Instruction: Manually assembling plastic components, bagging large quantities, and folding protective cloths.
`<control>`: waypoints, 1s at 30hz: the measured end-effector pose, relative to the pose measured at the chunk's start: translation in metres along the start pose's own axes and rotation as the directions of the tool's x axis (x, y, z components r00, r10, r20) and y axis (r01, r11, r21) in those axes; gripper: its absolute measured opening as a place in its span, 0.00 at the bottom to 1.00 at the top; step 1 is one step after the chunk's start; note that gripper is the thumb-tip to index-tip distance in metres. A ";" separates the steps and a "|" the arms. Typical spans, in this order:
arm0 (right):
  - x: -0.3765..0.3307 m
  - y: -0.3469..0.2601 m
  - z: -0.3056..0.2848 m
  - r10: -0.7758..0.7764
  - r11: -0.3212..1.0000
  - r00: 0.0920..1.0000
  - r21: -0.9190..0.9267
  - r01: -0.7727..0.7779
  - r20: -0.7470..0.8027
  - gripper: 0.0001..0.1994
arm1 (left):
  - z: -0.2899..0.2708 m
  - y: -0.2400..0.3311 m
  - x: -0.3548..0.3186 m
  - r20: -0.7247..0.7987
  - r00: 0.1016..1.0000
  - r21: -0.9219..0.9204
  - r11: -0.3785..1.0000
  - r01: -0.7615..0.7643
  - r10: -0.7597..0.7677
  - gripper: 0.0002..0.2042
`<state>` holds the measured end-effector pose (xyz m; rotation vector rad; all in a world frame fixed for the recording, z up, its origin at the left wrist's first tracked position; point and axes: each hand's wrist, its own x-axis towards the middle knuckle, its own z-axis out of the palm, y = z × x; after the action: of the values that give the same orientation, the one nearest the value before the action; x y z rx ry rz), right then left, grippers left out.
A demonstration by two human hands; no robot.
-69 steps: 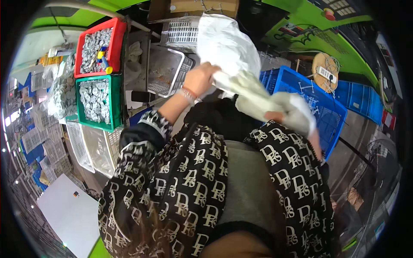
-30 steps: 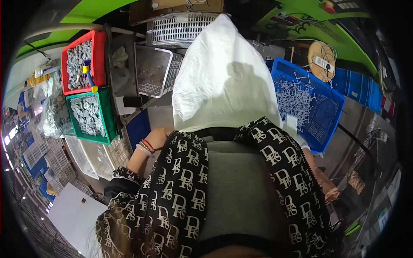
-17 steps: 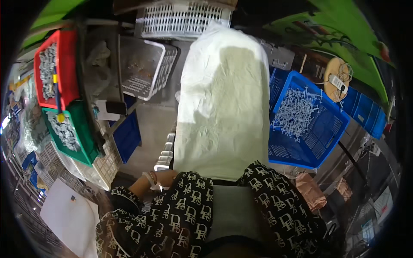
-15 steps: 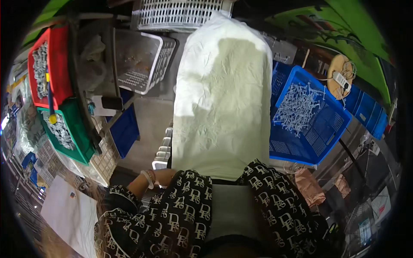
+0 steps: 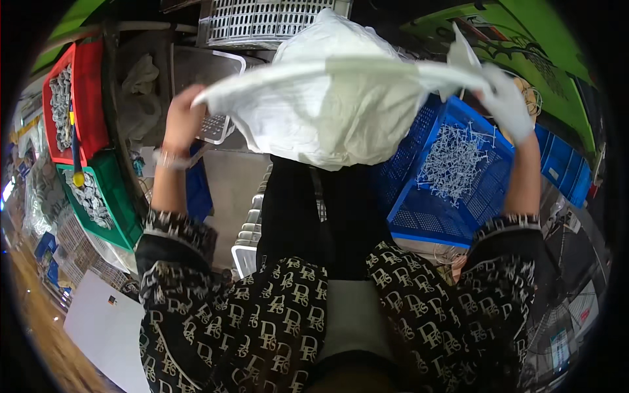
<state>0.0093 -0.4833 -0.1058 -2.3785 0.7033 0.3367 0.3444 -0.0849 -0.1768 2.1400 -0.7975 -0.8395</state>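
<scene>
A large white cloth [image 5: 288, 111] is stretched between my two raised hands. Its near edge has lifted off a black surface [image 5: 295, 216], which I cannot identify further. My left hand [image 5: 183, 121], bare with a pale band at the wrist, pinches one corner of the fabric. The opposite corner is in my right hand [image 5: 510, 108], which wears a white glove and is slightly blurred. Fabric hangs in loose folds between them, and its far part covers something whose shape I cannot make out.
On the right, a blue crate [image 5: 478, 196] holds many small pale branched pieces [image 5: 452, 160]. Grey parts fill a red bin [image 5: 92, 98] and a green bin [image 5: 121, 209] at left. A white slatted basket [image 5: 262, 26] stands at the back, with a grey crate [image 5: 203, 72] nearby.
Both hands have risen and spread apart, gripping the cloth's corners. Its near edge has come up and away from me, uncovering the black surface.
</scene>
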 end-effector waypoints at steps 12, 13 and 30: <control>0.028 -0.062 0.231 -0.024 0.979 0.963 -0.200 -0.031 -0.268 0.28 | 0.181 -0.180 -0.005 0.662 0.634 -0.676 0.047 0.735 -0.399 0.33; 0.021 -0.065 0.233 -0.072 0.967 0.966 -0.253 0.007 -0.250 0.28 | 0.185 -0.160 -0.004 0.649 0.708 -0.752 -0.096 0.652 -0.277 0.32; 0.023 -0.075 0.242 -0.025 0.973 0.963 -0.227 -0.038 -0.268 0.25 | 0.168 -0.123 0.015 0.675 0.738 -0.654 -0.448 0.610 0.021 0.25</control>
<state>0.0557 -0.2891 -0.2644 -2.6762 0.8343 0.0993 0.2628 -0.0886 -0.3684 0.3492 0.6519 -1.5139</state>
